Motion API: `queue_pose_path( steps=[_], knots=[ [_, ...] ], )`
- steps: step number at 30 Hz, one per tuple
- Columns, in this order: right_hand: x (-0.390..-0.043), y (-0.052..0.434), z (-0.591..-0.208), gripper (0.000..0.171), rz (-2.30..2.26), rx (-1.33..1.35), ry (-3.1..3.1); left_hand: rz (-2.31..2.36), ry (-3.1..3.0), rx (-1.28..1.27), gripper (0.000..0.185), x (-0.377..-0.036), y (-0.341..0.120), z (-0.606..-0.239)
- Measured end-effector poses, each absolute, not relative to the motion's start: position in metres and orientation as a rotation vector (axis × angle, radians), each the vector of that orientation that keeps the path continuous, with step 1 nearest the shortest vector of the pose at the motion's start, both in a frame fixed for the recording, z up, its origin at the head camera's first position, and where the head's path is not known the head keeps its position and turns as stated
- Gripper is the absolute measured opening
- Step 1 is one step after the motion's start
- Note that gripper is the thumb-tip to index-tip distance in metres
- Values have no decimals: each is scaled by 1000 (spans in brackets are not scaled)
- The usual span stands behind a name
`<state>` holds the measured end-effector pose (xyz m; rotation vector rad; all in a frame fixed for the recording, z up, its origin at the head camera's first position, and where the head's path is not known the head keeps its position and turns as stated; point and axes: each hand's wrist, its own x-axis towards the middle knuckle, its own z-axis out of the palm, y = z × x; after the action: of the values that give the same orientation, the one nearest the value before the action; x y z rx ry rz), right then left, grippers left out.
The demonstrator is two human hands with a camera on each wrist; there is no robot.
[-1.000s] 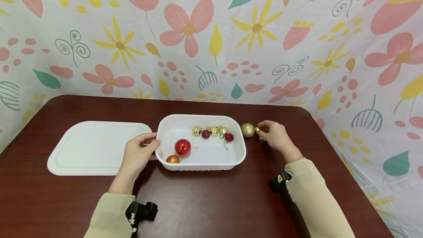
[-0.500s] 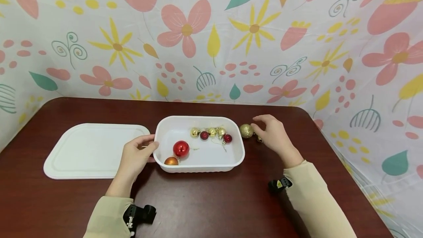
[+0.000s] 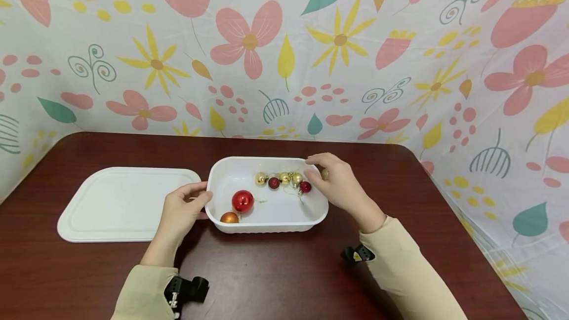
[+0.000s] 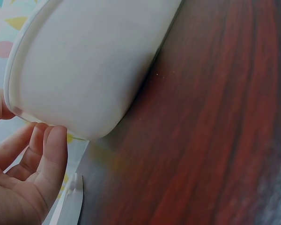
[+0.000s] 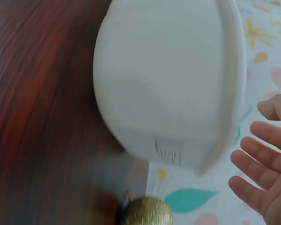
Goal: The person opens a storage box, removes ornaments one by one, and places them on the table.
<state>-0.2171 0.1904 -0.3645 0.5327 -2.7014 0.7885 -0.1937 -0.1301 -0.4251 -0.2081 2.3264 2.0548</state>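
Note:
A white tray (image 3: 271, 225) stands mid-table and holds a large red bauble (image 3: 242, 201), an orange bauble (image 3: 229, 218) and a row of small gold and red baubles (image 3: 284, 179). My left hand (image 3: 183, 207) pinches the tray's left rim, thumb on top, with the fingers (image 4: 47, 154) under the edge. Over the tray's right end hovers my right hand (image 3: 332, 182), fingers (image 5: 260, 159) spread and holding nothing. A gold glitter bauble (image 5: 147, 212) lies on the table just outside the tray's right wall; in the head view the gold glitter bauble (image 3: 325, 174) is mostly hidden behind that hand.
The tray's white lid (image 3: 126, 204) lies flat on the dark wooden table (image 3: 275, 270) to the left of the tray. A flowered cloth backdrop (image 3: 284, 53) closes off the far side and the right side.
My right hand has moved left, away from the gold glitter bauble, to a spot over the tray's right end. The bauble stays on the table. The left hand keeps its hold.

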Motion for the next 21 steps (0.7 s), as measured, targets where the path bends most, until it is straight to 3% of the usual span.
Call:
queue_pose_path(
  steps=[21],
  knots=[
    [-234, 128, -383, 32, 541, 931, -2832, 2032, 2339, -205, 33, -196, -132, -425]
  ],
)
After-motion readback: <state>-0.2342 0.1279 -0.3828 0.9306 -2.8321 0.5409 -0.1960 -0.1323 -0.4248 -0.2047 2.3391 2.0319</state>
